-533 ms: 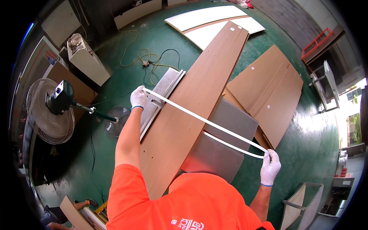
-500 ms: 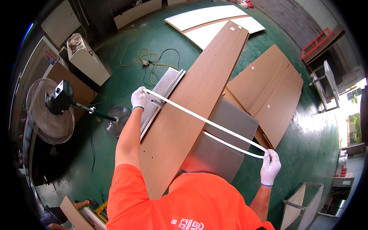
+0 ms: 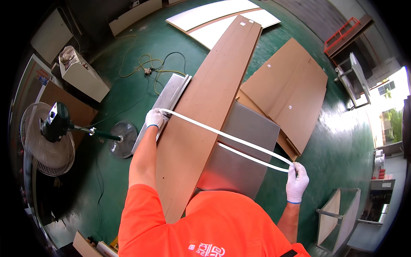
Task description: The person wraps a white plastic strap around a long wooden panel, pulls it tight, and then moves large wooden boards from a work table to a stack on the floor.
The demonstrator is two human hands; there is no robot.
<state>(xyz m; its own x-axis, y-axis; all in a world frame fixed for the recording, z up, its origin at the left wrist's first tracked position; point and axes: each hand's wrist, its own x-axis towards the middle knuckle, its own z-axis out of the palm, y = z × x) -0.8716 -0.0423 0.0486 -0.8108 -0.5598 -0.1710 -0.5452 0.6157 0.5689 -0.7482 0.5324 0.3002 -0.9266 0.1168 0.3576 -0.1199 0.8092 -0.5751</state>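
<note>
A narrow white strip stretches across the long brown board. My left hand, in a white knit glove, is closed on its left end, just past the board's left edge. My right hand, gloved alike, pinches the strip beyond the board's right side. A second white length runs below it from my right hand to the board's right edge; whether it is the same strip doubled back I cannot tell. Under it lies a grey metal-like panel. Beside my left hand is a pale metal rail assembly.
A standing fan with a round base is at left. Yellow and black cables cross the green floor. Brown panels lie at right, white panels at the far end. A metal-framed stand is at lower right.
The whole view has shifted a little, so floor objects sit farther left and higher. Both hands keep their hold, and the strip bows slightly more near my right hand.
</note>
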